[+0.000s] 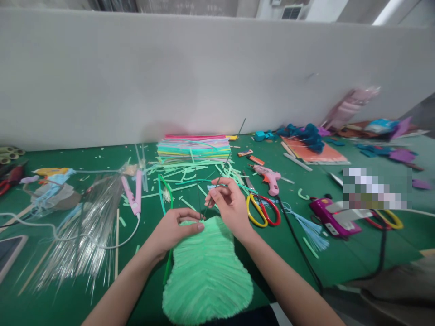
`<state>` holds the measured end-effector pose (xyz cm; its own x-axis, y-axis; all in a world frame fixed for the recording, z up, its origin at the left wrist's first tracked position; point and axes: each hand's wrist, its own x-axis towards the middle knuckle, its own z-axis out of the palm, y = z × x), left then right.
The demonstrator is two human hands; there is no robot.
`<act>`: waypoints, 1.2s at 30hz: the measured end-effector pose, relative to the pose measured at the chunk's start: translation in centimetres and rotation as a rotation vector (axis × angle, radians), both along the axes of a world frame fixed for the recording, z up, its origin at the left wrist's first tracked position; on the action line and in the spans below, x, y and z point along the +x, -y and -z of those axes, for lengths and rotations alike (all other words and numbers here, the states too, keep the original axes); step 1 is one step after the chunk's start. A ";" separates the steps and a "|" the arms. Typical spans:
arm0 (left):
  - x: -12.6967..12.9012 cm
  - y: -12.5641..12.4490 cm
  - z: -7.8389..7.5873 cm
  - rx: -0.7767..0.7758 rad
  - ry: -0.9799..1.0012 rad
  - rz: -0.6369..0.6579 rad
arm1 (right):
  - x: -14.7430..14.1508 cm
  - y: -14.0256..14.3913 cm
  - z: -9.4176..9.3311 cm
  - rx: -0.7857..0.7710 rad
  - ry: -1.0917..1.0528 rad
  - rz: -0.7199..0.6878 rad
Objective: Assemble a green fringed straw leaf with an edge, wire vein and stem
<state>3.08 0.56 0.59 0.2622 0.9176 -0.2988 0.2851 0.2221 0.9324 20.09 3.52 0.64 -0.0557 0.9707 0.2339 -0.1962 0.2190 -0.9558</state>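
Note:
A light green fuzzy piece, narrowed at its middle and ribbed like a leaf, lies in front of me. My left hand pinches its top edge between thumb and fingers. Thin dark green wire slants up and away from that edge. Higher on the right, my right hand has its fingertips closed round the wire; its lower end near both hands is too fine to make out. Just right of my right hand lie yellow-handled scissors and red-handled scissors.
Behind my hands is a stack of coloured pipe cleaners, with green offcuts around. A pink glue gun and purple device are to the right. Leftward lie a pink straightener and clear strands. A grey partition stands behind.

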 end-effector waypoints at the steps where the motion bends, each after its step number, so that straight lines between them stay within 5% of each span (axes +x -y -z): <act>1: 0.0 0.0 0.0 0.001 0.000 0.000 | 0.0 0.0 0.0 0.000 0.001 -0.011; 17: 0.7 0.1 0.3 -0.018 0.063 -0.020 | -0.1 -0.9 1.1 -0.062 0.108 -0.055; 29: 0.9 0.2 0.1 -0.057 0.152 -0.023 | 0.7 -1.3 1.2 -0.287 0.105 -0.367; 36: 0.9 0.2 -0.2 -0.052 0.132 -0.007 | 0.9 -1.3 1.1 -0.302 0.128 -0.412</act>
